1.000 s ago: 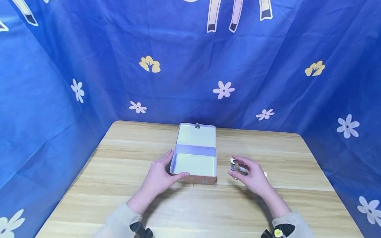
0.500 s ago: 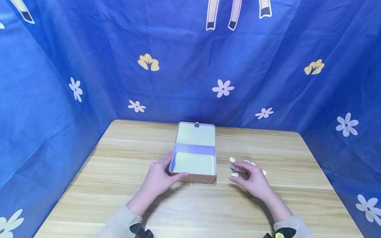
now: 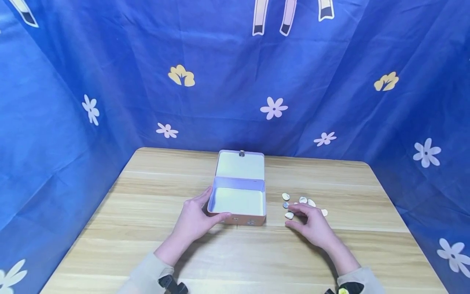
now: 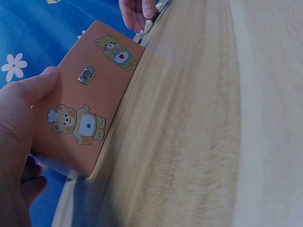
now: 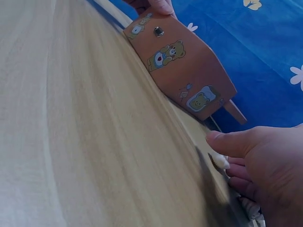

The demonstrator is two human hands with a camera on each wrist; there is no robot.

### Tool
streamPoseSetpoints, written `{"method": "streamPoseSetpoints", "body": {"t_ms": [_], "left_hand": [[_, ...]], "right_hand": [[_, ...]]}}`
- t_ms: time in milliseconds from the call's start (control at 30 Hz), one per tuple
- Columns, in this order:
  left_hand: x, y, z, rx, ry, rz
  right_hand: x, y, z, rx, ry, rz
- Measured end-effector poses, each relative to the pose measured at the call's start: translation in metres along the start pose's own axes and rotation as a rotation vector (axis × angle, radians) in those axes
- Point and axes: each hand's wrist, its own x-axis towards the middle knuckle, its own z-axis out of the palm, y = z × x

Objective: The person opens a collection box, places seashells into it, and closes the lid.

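In the head view my left hand [image 3: 196,217] grips the near left corner of a hinged tin box [image 3: 235,219], thumb on the front and fingers along the side. The box's lid [image 3: 240,164] is tipped back and its inside looks bare. Brown-orange walls with bear pictures show in the left wrist view. My right hand [image 3: 313,225] hovers low over small shells to the right, thumb and fingers apart. A whitish shell [image 5: 220,161] lies by its fingertips, not pinched. Beyond the fingers lie a bluish shell [image 3: 286,205] and another white shell [image 3: 285,197].
More pale shells [image 3: 311,203] lie behind the right hand, some partly covered by it. The wooden table [image 3: 242,257] ends at a blue flowered cloth [image 3: 227,102] at the back and sides. A metal clasp [image 4: 86,74] sits on the box front.
My right hand has drawn slightly back from the farthest white shell, lowering its index finger and uncovering several shells. My left hand keeps its grip on the box.
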Motion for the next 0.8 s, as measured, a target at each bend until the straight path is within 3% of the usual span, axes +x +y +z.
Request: {"method": "streamPoseSetpoints", "body": {"t_ms": [367,800], "left_hand": [[0.0004,0.0012,0.0004,-0.014,-0.002,-0.015],[-0.0003,0.0019,0.0012,-0.014,-0.001,-0.019]], "right_hand": [[0.0036,0.0092,0.0006,-0.150,-0.030,0.018],[0.0062,0.0001,0.0008,-0.221,-0.101,0.053]]}}
